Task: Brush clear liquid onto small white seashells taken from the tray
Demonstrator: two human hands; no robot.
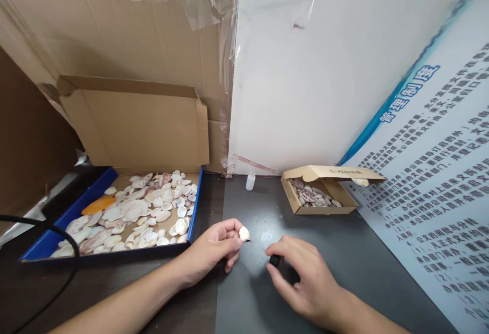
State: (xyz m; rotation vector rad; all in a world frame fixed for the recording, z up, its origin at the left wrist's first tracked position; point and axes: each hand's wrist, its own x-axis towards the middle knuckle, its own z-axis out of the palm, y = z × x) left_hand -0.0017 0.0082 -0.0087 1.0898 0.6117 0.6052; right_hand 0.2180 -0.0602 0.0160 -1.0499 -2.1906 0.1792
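Between the thumb and fingers of my left hand is a small white ribbed seashell, held above the dark table. My right hand is a short way to the right, its thumb and index finger curled around a small black object whose kind I cannot make out. The two hands are apart, with the shell and the black object facing each other across a narrow gap. Behind them stands a small whitish bottle, upright near the wall.
On the left, an open blue-sided cardboard box holds many loose shells and one orange piece. A smaller cardboard box with shells is at the back right, a shell on its lid. A black cable curves at the left edge.
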